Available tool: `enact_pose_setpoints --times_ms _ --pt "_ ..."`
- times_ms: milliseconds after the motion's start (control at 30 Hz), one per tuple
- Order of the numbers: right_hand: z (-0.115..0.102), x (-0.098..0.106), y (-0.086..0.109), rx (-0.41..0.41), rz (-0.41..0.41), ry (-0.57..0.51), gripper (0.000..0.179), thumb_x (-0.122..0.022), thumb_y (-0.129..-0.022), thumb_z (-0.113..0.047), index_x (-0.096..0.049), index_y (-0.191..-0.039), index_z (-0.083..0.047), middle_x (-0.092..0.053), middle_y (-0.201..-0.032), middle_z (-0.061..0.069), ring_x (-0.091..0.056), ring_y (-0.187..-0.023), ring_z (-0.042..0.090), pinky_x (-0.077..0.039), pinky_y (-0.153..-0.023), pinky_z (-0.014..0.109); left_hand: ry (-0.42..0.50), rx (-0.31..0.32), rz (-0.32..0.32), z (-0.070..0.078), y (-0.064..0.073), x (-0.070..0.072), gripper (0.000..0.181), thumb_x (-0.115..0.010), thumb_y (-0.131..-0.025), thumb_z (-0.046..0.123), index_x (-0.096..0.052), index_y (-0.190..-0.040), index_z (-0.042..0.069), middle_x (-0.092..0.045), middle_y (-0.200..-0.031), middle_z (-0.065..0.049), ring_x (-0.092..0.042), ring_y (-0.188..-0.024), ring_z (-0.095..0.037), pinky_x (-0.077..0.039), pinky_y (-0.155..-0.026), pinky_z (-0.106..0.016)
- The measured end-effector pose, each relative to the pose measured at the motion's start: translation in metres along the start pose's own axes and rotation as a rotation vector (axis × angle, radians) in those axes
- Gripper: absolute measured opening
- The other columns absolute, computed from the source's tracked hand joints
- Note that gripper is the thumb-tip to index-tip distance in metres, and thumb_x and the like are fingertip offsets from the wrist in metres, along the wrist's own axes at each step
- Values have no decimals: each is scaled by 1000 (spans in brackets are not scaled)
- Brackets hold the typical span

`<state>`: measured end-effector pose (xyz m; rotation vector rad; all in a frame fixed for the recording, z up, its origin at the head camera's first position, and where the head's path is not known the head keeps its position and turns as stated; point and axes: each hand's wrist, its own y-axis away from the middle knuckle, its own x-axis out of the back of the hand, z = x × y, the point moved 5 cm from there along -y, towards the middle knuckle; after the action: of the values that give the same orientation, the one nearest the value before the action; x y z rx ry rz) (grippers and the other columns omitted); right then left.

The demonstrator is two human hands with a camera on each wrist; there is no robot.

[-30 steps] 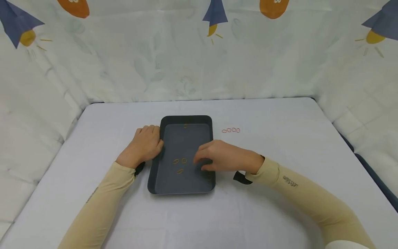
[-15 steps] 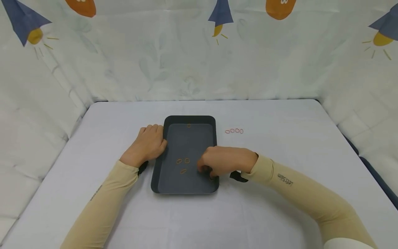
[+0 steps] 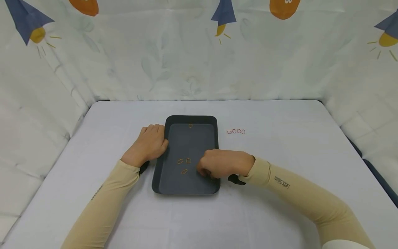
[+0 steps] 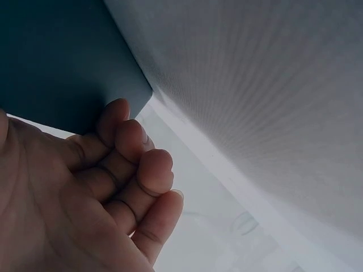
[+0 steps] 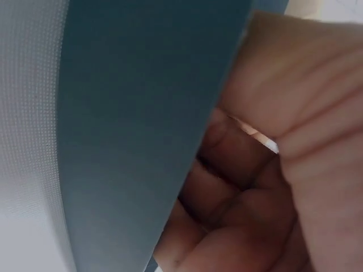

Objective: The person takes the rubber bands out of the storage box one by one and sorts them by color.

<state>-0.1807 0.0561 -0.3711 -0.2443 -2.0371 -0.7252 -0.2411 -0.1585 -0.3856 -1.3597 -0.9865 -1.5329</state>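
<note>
A dark grey baking tray (image 3: 186,185) lies on the table. My left hand (image 3: 148,147) grips its left rim, thumb over the edge; in the left wrist view the curled fingers (image 4: 153,170) are against the outer wall. My right hand (image 3: 219,162) reaches over the right rim with bent fingers down at the tray floor. The right wrist view shows its curled fingers behind the tray wall (image 5: 142,136); their tips are hidden, so I cannot tell what they hold. Left of them lie three small yellow rubber bands (image 3: 188,158), with another yellow rubber band (image 3: 191,123) at the far end.
Several small red rubber bands (image 3: 234,129) lie in a row on the white table (image 3: 280,124), right of the tray's far half. A pale curtain (image 3: 186,62) with printed rockets hangs behind the table and along its sides.
My right hand has lowered toward the tray's right side, its fingers drawing together. A yellow band seen there earlier is now hidden beneath it. The left hand keeps its grip on the rim.
</note>
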Motion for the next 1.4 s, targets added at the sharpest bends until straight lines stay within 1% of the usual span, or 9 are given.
enact_pose_setpoints --times_ms 133,233,467,567,800,967,1100,1200,1400 --pt "-1 0 0 22 10 3 24 -67 -89 7 -74 -89 -16 -70 -79 -7 -62 -69 6 -53 -65 21 4 2 7 0 0 0 19 -41 -99 18 -48 -95 1 -52 -90 -14 -52 -93 -38 -39 -93 -55" --pt "-1 0 0 12 0 10 25 -68 -87 8 -73 -87 -17 -69 -79 -8 -62 -69 7 -52 -65 22 6 3 7 0 1 0 19 -41 -99 18 -48 -94 1 -52 -89 -14 -52 -92 -37 -39 -93 -55" --pt "-1 4 1 -51 14 83 20 -82 -82 -2 -71 -87 -18 -72 -83 -5 -62 -70 7 -51 -65 24 -1 2 0 -1 0 0 19 -40 -100 18 -48 -96 1 -51 -90 -14 -51 -93 -36 -39 -94 -55" --pt "-2 5 1 -63 16 103 19 -83 -82 -4 -70 -85 -17 -71 -80 -4 -61 -67 8 -50 -63 24 -3 3 -7 -1 0 0 20 -40 -100 18 -48 -98 0 -51 -91 -14 -51 -94 -36 -39 -94 -55" --pt "-5 3 0 -68 -18 70 24 -76 -82 6 -66 -79 -16 -66 -75 -4 -55 -64 10 -44 -60 23 -4 0 4 -1 1 -1 21 -40 -100 18 -49 -98 0 -52 -92 -15 -52 -95 -37 -39 -94 -55" --pt "-5 0 -1 -36 -50 75 25 -75 -82 6 -63 -78 -17 -60 -72 -7 -54 -64 9 -43 -60 22 -4 -5 20 0 1 0 20 -40 -100 18 -49 -97 0 -52 -91 -15 -52 -93 -38 -39 -92 -55" --pt "-1 -2 -3 -14 -70 39 25 -74 -81 4 -62 -80 -17 -59 -72 -8 -54 -63 8 -43 -59 22 -3 -3 17 0 1 0 20 -40 -99 18 -49 -97 -1 -52 -91 -15 -52 -93 -38 -39 -93 -55" --pt "3 -2 -3 -2 -65 1 24 -72 -80 4 -62 -82 -17 -60 -71 -8 -54 -62 8 -44 -58 21 -6 2 3 0 1 0 21 -40 -100 18 -48 -99 -1 -52 -92 -15 -52 -95 -38 -39 -95 -56" --pt "9 3 -1 23 -16 -42 25 -67 -78 5 -62 -81 -19 -60 -68 -10 -54 -62 6 -44 -59 21 -6 5 -14 0 1 0 22 -38 -100 19 -48 -99 -1 -51 -93 -15 -51 -95 -37 -39 -95 -56"
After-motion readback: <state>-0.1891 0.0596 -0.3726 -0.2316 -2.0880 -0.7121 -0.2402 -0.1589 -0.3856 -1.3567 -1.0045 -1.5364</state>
